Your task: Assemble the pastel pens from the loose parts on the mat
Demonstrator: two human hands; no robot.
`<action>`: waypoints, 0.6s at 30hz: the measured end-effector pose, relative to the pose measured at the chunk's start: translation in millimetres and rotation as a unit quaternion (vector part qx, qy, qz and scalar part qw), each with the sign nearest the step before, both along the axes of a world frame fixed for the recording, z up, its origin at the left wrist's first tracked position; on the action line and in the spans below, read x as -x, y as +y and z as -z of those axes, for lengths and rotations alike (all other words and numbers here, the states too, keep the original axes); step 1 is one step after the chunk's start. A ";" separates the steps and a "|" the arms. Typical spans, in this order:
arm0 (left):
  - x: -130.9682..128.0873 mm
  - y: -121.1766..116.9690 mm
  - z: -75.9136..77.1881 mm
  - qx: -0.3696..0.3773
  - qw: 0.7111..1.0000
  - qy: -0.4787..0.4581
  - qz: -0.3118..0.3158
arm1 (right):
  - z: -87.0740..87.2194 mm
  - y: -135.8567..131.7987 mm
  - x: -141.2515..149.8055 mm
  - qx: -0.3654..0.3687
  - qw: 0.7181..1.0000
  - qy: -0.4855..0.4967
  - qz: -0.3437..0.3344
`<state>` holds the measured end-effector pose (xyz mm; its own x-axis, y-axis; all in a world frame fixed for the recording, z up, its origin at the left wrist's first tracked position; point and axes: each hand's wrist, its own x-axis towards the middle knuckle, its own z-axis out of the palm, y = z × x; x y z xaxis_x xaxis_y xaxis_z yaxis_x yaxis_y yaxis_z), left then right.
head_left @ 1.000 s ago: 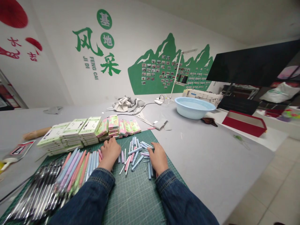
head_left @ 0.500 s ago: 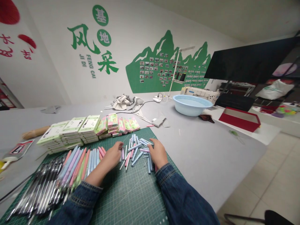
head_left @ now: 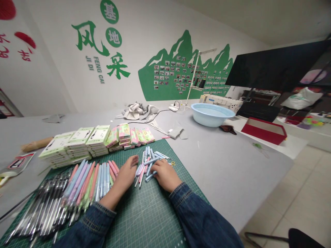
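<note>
A loose pile of pastel pen barrels and thin white refills (head_left: 148,162), blue, pink and lilac, lies on a green cutting mat (head_left: 144,220). My left hand (head_left: 126,175) stands on its edge along the pile's left side, palm facing it, fingers extended and slightly curved. Over the right side of the pile is my right hand (head_left: 167,175), cupped with bent fingers touching blue barrels; its palm hides some of them. Beside my left forearm lies a row of pens with coloured barrels (head_left: 89,181) and clear and black ends (head_left: 42,206).
Stacked white-green boxes (head_left: 80,139) and small pink-green boxes (head_left: 124,134) stand behind the mat. Further back are crumpled cloth (head_left: 139,112), a power cord, a grey packet (head_left: 175,132) and a blue basin (head_left: 212,119). A red box (head_left: 263,132) sits at the right, near a sewing machine (head_left: 221,102).
My left hand has come away from the pen row to the pile's left side. My right hand has swept leftward over the pile, bringing the right-hand barrels closer together. A small yellow thing shows behind it.
</note>
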<state>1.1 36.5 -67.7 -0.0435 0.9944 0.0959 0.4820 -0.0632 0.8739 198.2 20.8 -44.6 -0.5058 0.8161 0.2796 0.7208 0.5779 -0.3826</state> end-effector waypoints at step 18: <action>-12.1 -14.8 -13.5 -0.169 0.945 0.279 0.035 | 2.7 22.3 -31.6 -0.015 0.965 0.120 0.232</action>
